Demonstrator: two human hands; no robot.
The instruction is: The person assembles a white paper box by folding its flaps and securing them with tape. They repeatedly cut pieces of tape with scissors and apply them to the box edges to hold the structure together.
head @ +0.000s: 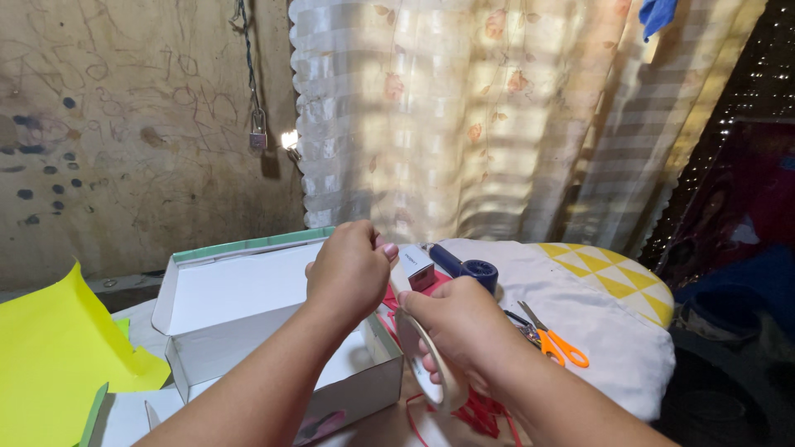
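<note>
Holding a tape roll (431,364), right hand (464,331) grips its rim; left hand (352,269) is closed, pinching what looks like the tape end just beyond. Risk: strip could twist and stick to itself if slack. White box (224,306), left, lies open; contents not visible. Right: orange scissors (556,341) on cloth (596,331). Far left: yellow paper (50,348).
</note>
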